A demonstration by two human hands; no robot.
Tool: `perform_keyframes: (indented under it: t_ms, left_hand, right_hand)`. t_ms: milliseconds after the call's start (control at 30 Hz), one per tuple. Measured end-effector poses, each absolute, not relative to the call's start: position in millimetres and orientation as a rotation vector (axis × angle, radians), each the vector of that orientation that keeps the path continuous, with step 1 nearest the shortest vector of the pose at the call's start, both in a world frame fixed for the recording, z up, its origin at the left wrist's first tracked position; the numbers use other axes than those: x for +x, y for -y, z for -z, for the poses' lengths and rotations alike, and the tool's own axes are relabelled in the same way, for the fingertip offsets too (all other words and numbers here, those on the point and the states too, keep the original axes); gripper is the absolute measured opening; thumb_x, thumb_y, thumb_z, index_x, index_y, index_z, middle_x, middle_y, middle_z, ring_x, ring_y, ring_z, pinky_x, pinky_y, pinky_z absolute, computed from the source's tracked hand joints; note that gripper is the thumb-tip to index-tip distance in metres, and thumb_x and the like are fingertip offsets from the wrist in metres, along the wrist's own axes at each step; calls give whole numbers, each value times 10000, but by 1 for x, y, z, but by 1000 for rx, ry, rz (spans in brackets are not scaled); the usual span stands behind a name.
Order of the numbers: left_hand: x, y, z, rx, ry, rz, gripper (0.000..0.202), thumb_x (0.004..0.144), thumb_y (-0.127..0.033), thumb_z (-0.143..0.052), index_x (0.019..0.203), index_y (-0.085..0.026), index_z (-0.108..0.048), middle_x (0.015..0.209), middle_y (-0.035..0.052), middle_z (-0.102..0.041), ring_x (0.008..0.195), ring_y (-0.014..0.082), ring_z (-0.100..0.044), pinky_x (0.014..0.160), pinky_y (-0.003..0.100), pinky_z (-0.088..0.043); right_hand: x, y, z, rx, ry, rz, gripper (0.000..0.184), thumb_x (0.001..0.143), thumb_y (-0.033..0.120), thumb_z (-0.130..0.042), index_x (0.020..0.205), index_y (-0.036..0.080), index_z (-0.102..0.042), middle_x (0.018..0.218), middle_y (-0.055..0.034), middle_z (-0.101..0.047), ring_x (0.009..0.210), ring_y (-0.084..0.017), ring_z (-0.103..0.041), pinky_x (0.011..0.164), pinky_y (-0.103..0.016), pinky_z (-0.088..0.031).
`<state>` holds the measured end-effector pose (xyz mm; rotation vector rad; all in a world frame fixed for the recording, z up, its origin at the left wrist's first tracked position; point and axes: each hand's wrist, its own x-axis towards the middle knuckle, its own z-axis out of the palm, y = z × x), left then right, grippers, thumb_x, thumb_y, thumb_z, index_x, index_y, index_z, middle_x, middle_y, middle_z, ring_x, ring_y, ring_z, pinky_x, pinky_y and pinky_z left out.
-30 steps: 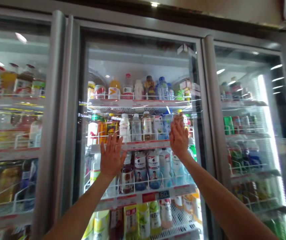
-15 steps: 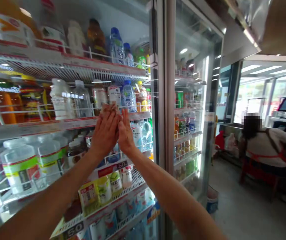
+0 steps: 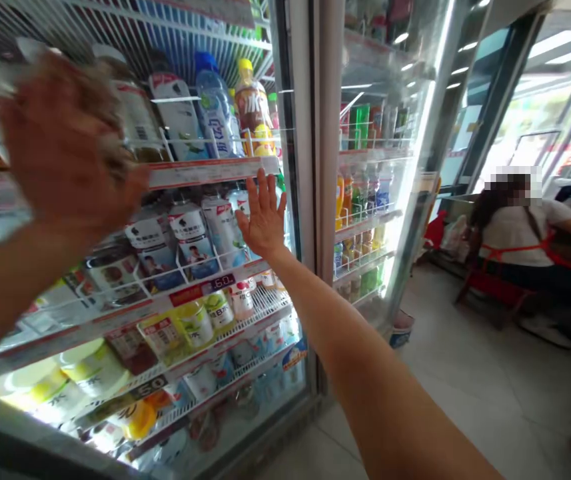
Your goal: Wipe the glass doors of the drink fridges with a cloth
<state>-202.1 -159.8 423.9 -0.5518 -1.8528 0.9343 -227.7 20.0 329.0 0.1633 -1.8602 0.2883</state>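
My right hand [image 3: 264,215] lies flat with fingers spread on the glass door [image 3: 245,280] of a drinks fridge, close to the door's right frame. My left hand [image 3: 68,143] is raised near the camera at the upper left, blurred by motion, palm toward the glass; its fingers look spread and it holds nothing that I can make out. Behind the glass, wire shelves carry several bottles, among them a blue-capped water bottle [image 3: 214,107] and a yellow-capped brown bottle [image 3: 252,107].
A second glass-door fridge [image 3: 370,200] stands to the right of the metal frame [image 3: 310,167]. A person in a white top with red straps [image 3: 520,233] sits on a red seat at the right. Grey tiled floor [image 3: 465,387] stretches out beyond the fridges.
The view has swung right and down along the fridge. My hands, close together half a second ago, have spread apart: the left now near the camera, the right staying on the glass.
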Motion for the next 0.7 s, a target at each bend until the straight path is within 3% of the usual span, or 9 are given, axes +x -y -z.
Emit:
perform_keyframes:
  t_ms: [33,67,100,133,233,333,467,567,700]
  left_hand:
    - [-197,164,-421,-522,1838,-757,506,862,-600,-354,1021,-135,-475,1368,127,-339,1345,409,106,735,685,-332]
    - [-192,173,-422,-517,1813,-542,465,854,-555,-417,1064,-145,-479,1417,78,-318,1377,332,10,923,660,-288]
    - [-188,186,-426,-529,1780,-344,455,843,-505,-449,1136,-156,-456,1446,41,-301,1382,264,-113,1073,573,-222]
    - [-186,203,-434,-541,1749,-202,490,836,-474,-434,1211,-158,-414,1462,28,-281,1363,233,-203,1132,522,-163]
    - [-182,264,-474,-354,1647,-1,519,882,-421,-357,1330,-166,-295,1488,13,-219,1365,243,-177,1103,586,-111]
    - [-183,286,-505,-71,1484,187,558,895,-404,-354,1381,-176,-201,1501,59,-167,1363,274,-165,1059,610,-172]
    - [-194,216,-482,-429,1517,-73,431,878,-295,-377,1282,-148,-415,1448,67,-317,1343,233,-257,1082,477,-275]
    - [-201,174,-457,-720,1566,-347,397,891,-286,-363,1266,-191,-450,1396,30,-410,1326,180,-302,1088,390,-277]
    - [-188,226,-491,-534,1609,-192,401,881,-243,-359,1271,-215,-447,1400,32,-404,1314,182,-324,1086,412,-261]
  right_hand:
    - [-229,-20,-329,175,1842,-295,596,913,452,-175,1426,153,-122,1497,-101,-123,1388,-212,78,1091,-542,-39]
    - [-229,-21,-328,184,1823,-298,597,912,450,-178,1427,155,-115,1497,-101,-127,1389,-209,76,1093,-537,-44]
    - [-230,-21,-327,189,1805,-296,597,912,445,-185,1428,155,-111,1496,-102,-133,1389,-205,73,1096,-529,-52]
    - [-230,-22,-326,192,1786,-291,598,911,440,-195,1429,155,-108,1494,-104,-141,1389,-202,69,1099,-520,-61]
    - [-232,-23,-321,196,1723,-263,605,909,417,-231,1436,165,-70,1493,-110,-152,1392,-206,42,1101,-506,-89]
    - [-236,-21,-318,202,1667,-226,625,908,389,-257,1441,176,-8,1499,-118,-131,1393,-235,3,1091,-519,-119]
    - [-238,-21,-316,198,1616,-182,628,911,374,-259,1441,174,12,1502,-126,-115,1390,-258,-44,1070,-533,-160]
    - [-236,-22,-316,194,1611,-155,620,914,362,-257,1441,180,14,1503,-126,-114,1388,-262,-67,1059,-536,-183]
    - [-234,-20,-317,182,1613,-144,618,915,350,-260,1441,182,19,1502,-130,-116,1387,-265,-74,1057,-542,-189]
